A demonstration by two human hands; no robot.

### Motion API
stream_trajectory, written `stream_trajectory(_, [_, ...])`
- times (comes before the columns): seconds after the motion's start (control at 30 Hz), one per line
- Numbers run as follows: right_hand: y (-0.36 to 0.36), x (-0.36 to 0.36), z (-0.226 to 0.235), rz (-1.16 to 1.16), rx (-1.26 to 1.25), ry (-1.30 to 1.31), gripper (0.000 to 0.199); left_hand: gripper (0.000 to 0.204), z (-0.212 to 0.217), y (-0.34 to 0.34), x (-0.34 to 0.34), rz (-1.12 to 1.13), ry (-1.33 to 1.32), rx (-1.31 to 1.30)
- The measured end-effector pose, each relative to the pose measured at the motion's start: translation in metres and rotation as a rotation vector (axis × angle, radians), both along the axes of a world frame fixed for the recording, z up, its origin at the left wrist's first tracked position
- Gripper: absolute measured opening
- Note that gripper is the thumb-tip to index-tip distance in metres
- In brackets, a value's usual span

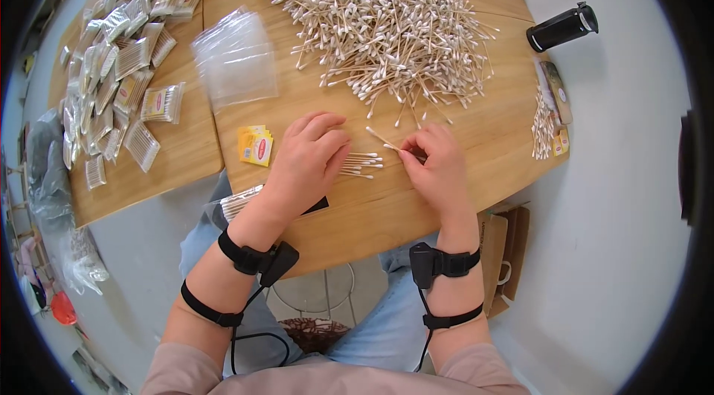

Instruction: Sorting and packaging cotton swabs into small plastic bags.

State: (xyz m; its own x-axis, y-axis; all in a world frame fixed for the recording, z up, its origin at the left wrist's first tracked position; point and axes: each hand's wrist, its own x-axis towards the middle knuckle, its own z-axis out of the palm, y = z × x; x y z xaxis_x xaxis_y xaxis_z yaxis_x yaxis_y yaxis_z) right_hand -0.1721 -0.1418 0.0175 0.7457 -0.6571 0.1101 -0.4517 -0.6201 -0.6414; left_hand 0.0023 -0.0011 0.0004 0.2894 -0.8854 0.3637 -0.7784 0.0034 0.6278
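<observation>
My left hand (309, 161) rests knuckles up on the wooden table (416, 201), its fingertips on the ends of a small bundle of cotton swabs (362, 164) lying flat. My right hand (439, 164) pinches a single cotton swab (381, 138) that sticks out to the upper left, just right of the bundle. A big loose heap of wooden-stick cotton swabs (379, 19) spreads over the far half of the table. A stack of small yellow paper labels (255, 145) lies left of my left hand. Empty clear plastic bags (236, 60) lie further back.
Many filled clear packets of swabs (119, 68) cover a second table on the left. A black cylinder (563, 27) stands at the right rim, with a few swabs and packets (549, 123) near it. A paper bag (502, 254) sits on the floor at right.
</observation>
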Motion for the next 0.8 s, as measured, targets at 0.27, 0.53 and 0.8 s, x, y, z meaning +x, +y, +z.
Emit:
stream_trajectory(0.27, [0.018,0.025,0.002,0.115,-0.039,-0.111,0.007,0.019,0.001,-0.001,-0.003,0.033,0.001,0.004])
stream_trajectory(0.53, [0.017,0.028,-0.009,0.047,-0.005,-0.143,0.009,0.013,-0.001,-0.002,-0.004,0.039,0.017,-0.014])
stream_trajectory(0.8, [-0.008,0.017,-0.016,-0.251,-0.163,-0.031,0.026,0.012,-0.002,-0.004,-0.007,0.016,-0.069,0.014])
